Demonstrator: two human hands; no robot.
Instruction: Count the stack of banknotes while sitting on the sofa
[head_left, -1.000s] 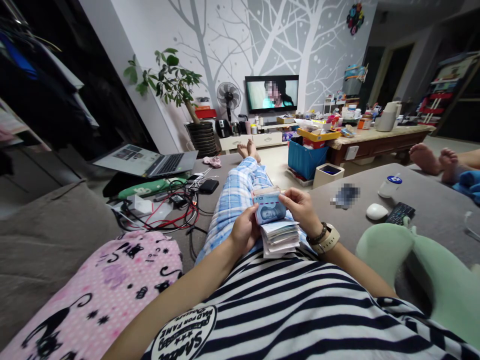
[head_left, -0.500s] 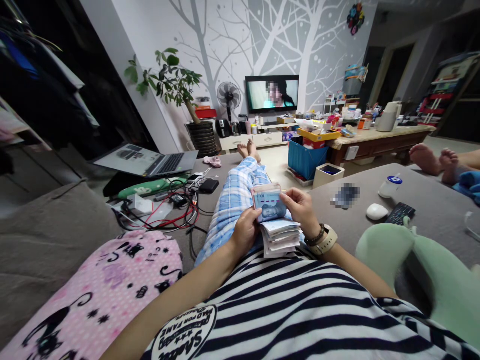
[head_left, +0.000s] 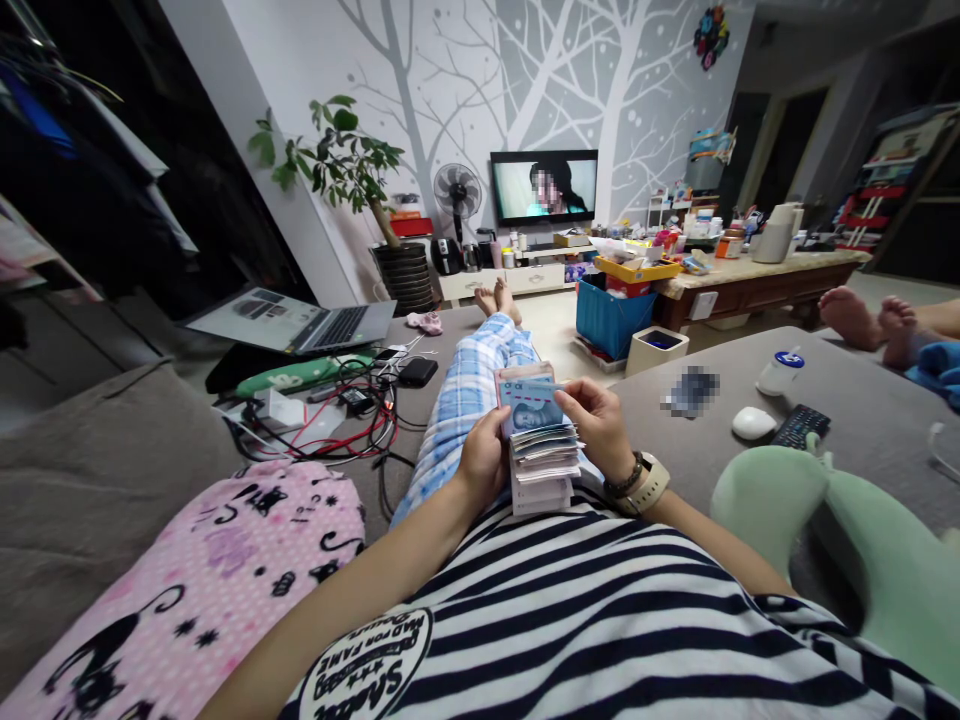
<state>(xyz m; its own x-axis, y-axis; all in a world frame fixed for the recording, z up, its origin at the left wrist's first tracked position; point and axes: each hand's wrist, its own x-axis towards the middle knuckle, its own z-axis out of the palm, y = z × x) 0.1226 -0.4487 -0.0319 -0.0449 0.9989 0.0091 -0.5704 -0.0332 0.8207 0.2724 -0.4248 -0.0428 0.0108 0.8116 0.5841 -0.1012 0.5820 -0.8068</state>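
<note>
A thick stack of banknotes (head_left: 534,412) is held over my lap, with a blue note bearing a portrait facing me and a pinkish edge showing behind it. Below, the lower ends of many notes fan out and hang toward my striped shirt (head_left: 570,610). My left hand (head_left: 484,452) is closed on the stack's left side, its thumb on the front. With thumb and fingers, my right hand (head_left: 598,425) pinches the upper right corner of the blue note. A beige-banded watch (head_left: 649,484) and a dark bracelet are on my right wrist.
To the left, an open laptop (head_left: 300,325) sits beside tangled cables (head_left: 360,415); a pink cat-print cushion (head_left: 247,590) lies nearer. On the right are a white mouse (head_left: 754,424), a dark keypad (head_left: 801,428), a lidded jar (head_left: 781,374) and a green neck pillow (head_left: 892,560). Another person's feet (head_left: 870,322) rest beyond.
The banknote stack has shifted slightly left and tilted, and more of the fanned lower ends shows. My left hand has moved a little with it; my right hand still pinches the front note's corner.
</note>
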